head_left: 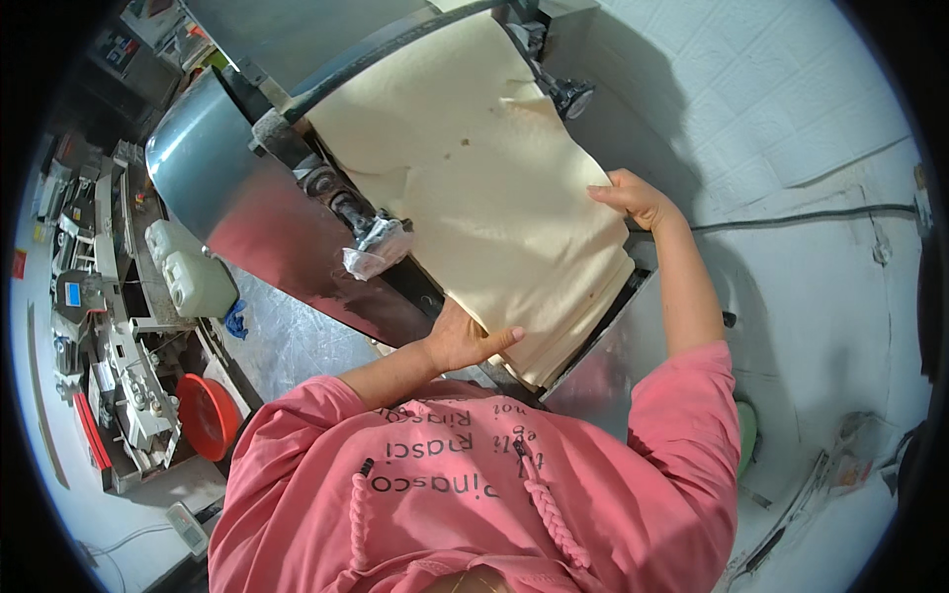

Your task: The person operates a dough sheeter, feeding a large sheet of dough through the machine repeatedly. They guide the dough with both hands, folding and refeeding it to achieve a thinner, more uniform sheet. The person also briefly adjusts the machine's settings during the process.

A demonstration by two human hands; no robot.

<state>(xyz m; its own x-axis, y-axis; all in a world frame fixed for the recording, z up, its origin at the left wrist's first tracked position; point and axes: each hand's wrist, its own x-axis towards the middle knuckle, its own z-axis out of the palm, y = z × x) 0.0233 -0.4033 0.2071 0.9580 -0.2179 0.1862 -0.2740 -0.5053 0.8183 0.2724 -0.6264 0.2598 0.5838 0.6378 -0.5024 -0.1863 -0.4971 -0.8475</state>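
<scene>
A wide, pale sheet of dough point(474, 185) runs down the inclined bed of a metal dough-sheeting machine point(245, 200). Its lower end rests on several folded layers point(586, 326) at the bottom. My left hand point(474, 341) grips the sheet's lower left edge, thumb on top and fingers hidden beneath. On the right edge, higher up, my right hand point(637, 199) pinches the dough between thumb and fingers. Two small dark specks and a ragged fold near the upper right mark the sheet.
A plastic-wrapped adjusting handle point(378, 248) juts out left of the dough. Farther left are whitish plastic jugs point(196, 282), a red basin point(207, 416) and a cluttered bench point(130, 378). A black cable point(801, 215) crosses to the wall on the right.
</scene>
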